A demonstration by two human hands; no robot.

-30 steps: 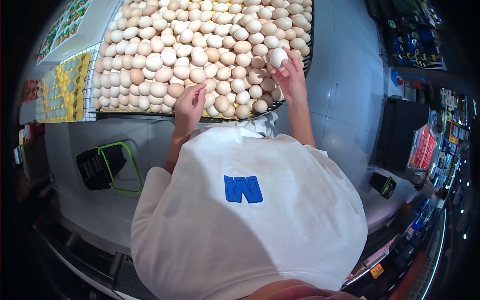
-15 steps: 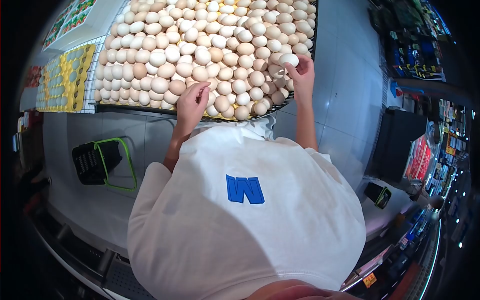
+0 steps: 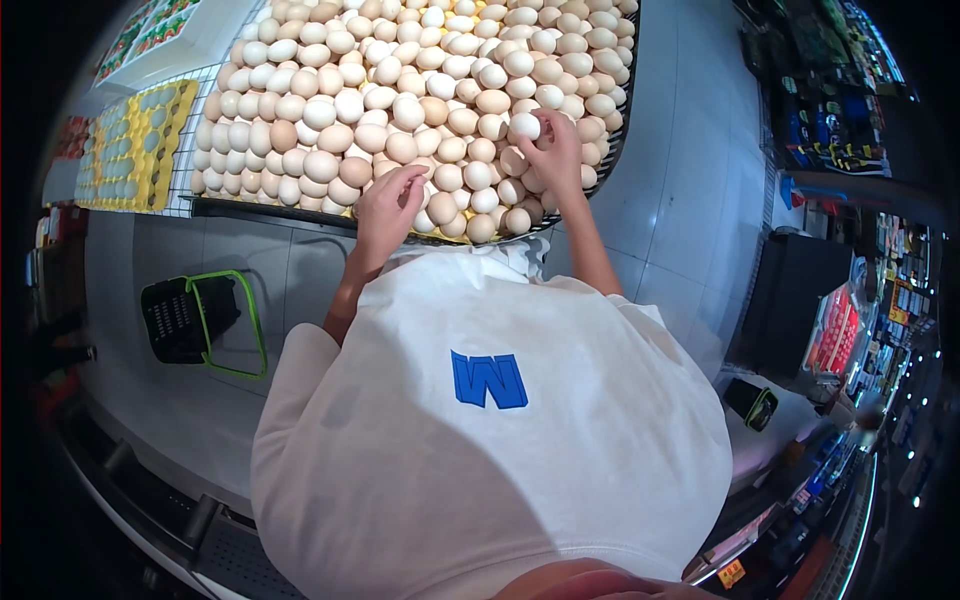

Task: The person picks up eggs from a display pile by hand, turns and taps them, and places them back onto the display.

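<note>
A broad heap of pale brown and cream eggs (image 3: 350, 105) fills a black-edged display bin in front of me. Between the thumb and fingers of my right hand (image 3: 558, 155) is a whitish egg (image 3: 524, 126), held just above the others on the right side of the heap. My left hand (image 3: 388, 207) hovers at the bin's near edge, its fingers loosely curled with a gap to the thumb. Nothing shows in it, and brown eggs lie right beside its fingertips.
Yellow egg trays (image 3: 160, 150) with bluish eggs stand on a wire rack to the left, near a white box (image 3: 160, 45) of small packs. A black basket with a green handle (image 3: 205, 322) sits on the floor at left. Stocked shelves (image 3: 840, 110) line the right.
My right hand has moved left across the heap with the whitish egg, away from the bin's right edge. My left hand has stayed nearly in place.
</note>
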